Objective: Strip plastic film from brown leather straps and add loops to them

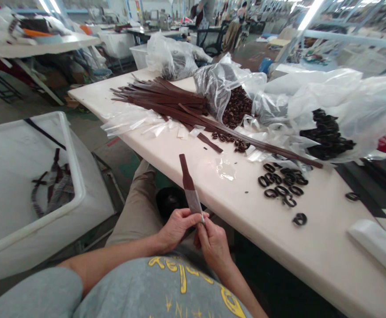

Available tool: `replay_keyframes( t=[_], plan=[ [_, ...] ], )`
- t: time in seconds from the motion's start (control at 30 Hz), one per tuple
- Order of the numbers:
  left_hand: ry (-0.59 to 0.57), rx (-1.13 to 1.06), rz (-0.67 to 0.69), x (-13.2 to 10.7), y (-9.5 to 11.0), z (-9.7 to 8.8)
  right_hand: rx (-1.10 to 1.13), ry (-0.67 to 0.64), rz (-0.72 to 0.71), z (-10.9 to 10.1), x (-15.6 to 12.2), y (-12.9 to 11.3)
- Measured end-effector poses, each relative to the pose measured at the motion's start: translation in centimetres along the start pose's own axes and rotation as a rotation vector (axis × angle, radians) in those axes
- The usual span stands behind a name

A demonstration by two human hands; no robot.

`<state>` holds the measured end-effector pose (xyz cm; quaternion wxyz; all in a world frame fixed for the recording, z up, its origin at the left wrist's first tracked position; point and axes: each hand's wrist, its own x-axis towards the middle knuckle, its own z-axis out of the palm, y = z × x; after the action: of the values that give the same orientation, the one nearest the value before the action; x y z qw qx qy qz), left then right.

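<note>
A brown strap (187, 179) with a wider middle points up and away from my lap, its lower part inside a clear plastic sleeve (193, 201). My left hand (179, 226) is closed on the sleeved lower end, thumb on top. Just beside it, my right hand (212, 240) pinches the same end, and the two hands touch. Whatever part of the strap lies inside the fingers is hidden. On the table beyond the hands lies a long bundle of brown straps (169, 99). Several loose black rings (281, 181) are scattered to the right.
The white table (246, 221) has its edge just past my hands. On it are plastic bags (213, 84) of dark small parts, flat clear sleeves (130, 121) and a white block (376, 243). At left stands a white bin (77, 168) holding some straps.
</note>
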<state>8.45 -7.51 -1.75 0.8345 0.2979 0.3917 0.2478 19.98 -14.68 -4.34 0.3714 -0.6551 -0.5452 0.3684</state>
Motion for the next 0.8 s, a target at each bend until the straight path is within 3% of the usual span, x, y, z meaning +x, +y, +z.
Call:
replay_keyframes(
  t=[0.2,0.37,0.53,0.67,0.8],
  plan=[
    [-0.034,0.081,0.101,0.7,0.2,-0.9,0.011,-0.116,0.003,-2.0,-0.6,0.8],
    [0.078,-0.073,0.273,2.4,4.0,-3.2,0.02,-0.298,0.062,-4.4,-2.3,1.3],
    [0.145,0.268,0.289,2.5,7.4,-5.2,0.274,-0.432,0.221,-6.2,-4.3,2.0],
    [0.099,0.447,0.276,2.1,7.2,-5.0,0.43,-0.491,0.307,-7.4,-5.0,2.2],
    [0.017,0.446,0.231,1.9,5.3,-3.7,0.375,-0.415,0.279,-6.5,-3.6,1.5]
  ],
)
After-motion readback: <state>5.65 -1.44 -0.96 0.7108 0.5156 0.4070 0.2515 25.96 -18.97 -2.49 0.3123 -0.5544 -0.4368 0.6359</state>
